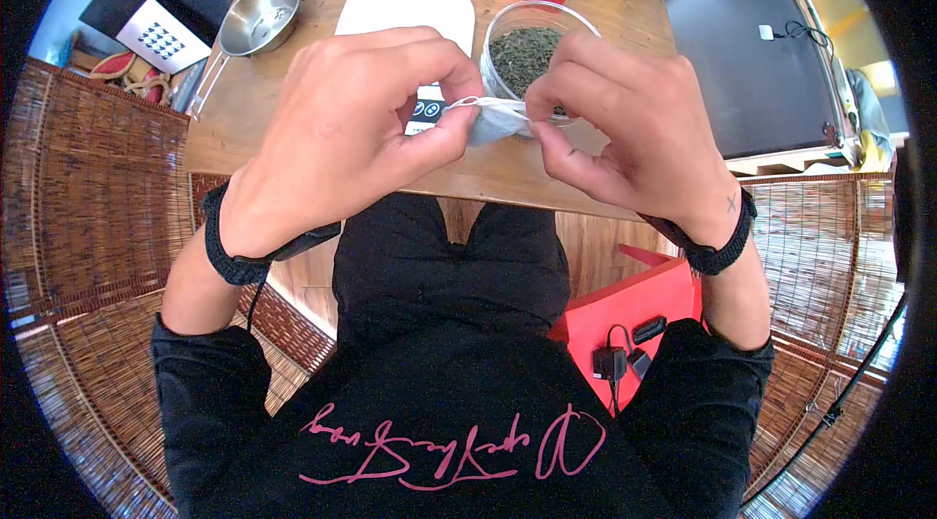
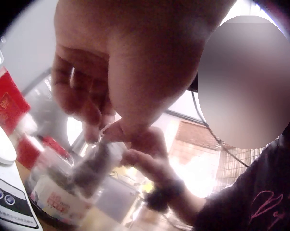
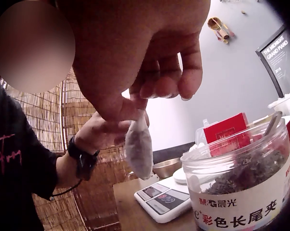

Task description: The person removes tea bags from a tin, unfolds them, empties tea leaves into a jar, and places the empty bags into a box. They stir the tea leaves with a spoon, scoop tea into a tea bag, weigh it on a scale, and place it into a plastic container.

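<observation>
We find left hand (image 1: 359, 119) and right hand (image 1: 630, 119) both pinched firmly on the gathered neck of a thin, bulging white pouch (image 3: 138, 150) — over the near edge of the wooden table (image 1: 252, 109). Beyond, a clear, round jar (image 3: 236, 210) holds crumbly dried leaves (image 1: 522, 51).

There is one pouch (image 3: 139, 150), one jar (image 3: 236, 211), one scale (image 3: 165, 201).

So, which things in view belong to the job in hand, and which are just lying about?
Likely part of the job:
- small white pouch, pinched by left hand and right hand
- clear tub of dried leaves
- kitchen scale beside it

Probably just lying about:
- black adapter
- framed poster
- metal pan, though its role is unclear
</observation>
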The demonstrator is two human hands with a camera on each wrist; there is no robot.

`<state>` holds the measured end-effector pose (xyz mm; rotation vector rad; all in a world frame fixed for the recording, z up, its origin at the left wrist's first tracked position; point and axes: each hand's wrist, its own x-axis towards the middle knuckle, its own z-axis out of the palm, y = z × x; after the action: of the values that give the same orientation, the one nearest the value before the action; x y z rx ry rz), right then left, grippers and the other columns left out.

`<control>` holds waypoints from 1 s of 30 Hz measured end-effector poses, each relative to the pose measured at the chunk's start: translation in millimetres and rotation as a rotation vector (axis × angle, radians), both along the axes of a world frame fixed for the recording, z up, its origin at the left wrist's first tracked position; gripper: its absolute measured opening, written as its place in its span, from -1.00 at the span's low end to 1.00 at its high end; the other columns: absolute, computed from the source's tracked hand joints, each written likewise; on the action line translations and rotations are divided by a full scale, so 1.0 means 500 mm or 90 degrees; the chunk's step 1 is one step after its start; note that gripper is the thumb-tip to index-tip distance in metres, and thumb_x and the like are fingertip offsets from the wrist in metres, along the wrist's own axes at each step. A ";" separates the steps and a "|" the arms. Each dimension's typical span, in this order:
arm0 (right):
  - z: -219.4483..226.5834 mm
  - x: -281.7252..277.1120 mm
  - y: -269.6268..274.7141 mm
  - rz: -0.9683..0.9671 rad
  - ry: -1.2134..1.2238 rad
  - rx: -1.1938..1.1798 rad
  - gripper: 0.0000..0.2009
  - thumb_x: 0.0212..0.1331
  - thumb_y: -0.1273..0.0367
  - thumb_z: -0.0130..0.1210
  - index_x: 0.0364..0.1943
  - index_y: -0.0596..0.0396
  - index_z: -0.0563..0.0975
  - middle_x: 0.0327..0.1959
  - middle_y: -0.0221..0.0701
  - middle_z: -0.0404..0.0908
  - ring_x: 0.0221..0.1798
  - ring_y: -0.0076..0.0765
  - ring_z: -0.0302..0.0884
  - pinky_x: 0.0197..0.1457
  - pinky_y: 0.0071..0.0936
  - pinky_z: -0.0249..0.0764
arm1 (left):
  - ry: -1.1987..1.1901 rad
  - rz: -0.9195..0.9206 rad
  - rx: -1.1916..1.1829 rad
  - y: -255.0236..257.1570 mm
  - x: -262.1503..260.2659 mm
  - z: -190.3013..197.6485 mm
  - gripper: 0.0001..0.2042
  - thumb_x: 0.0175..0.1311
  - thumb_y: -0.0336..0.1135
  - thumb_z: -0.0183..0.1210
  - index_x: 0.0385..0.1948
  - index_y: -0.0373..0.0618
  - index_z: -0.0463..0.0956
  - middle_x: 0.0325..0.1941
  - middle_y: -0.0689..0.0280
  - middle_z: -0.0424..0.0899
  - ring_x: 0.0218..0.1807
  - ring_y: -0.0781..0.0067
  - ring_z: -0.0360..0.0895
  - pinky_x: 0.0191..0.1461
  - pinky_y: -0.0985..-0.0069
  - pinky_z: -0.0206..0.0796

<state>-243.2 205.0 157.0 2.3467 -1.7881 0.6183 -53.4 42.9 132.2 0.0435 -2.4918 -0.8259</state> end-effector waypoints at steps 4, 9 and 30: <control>0.003 0.004 -0.002 -0.001 -0.020 -0.027 -0.85 -0.07 0.48 0.30 -0.38 -0.01 0.59 -0.43 -0.44 0.48 -0.44 -0.29 0.58 -0.44 -0.40 0.43 | -0.006 0.002 0.003 0.000 0.002 0.002 -0.93 0.22 -0.46 0.31 -0.34 -0.20 0.61 -0.45 0.36 0.61 -0.60 0.66 0.39 -0.54 0.63 0.17; -0.004 0.006 -0.005 -0.006 -0.079 -0.048 -0.86 -0.05 0.50 0.30 -0.38 0.02 0.60 -0.44 -0.41 0.51 -0.46 -0.37 0.60 -0.45 -0.47 0.44 | 0.007 0.011 -0.008 -0.003 -0.001 -0.005 -0.91 0.21 -0.45 0.33 -0.30 -0.18 0.63 -0.44 0.39 0.62 -0.59 0.69 0.38 -0.53 0.65 0.17; 0.004 0.018 -0.007 -0.018 -0.182 -0.053 -0.84 -0.02 0.52 0.37 -0.33 0.04 0.66 -0.44 -0.45 0.54 -0.45 -0.50 0.55 -0.49 -0.58 0.39 | 0.055 0.011 0.014 0.012 -0.003 -0.019 -0.89 0.16 -0.46 0.43 -0.33 -0.19 0.69 -0.38 0.33 0.73 -0.58 0.65 0.46 -0.52 0.65 0.23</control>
<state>-234.4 201.3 159.2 2.2674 -1.8593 1.0489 -54.9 48.9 122.8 0.0352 -2.3984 -0.8301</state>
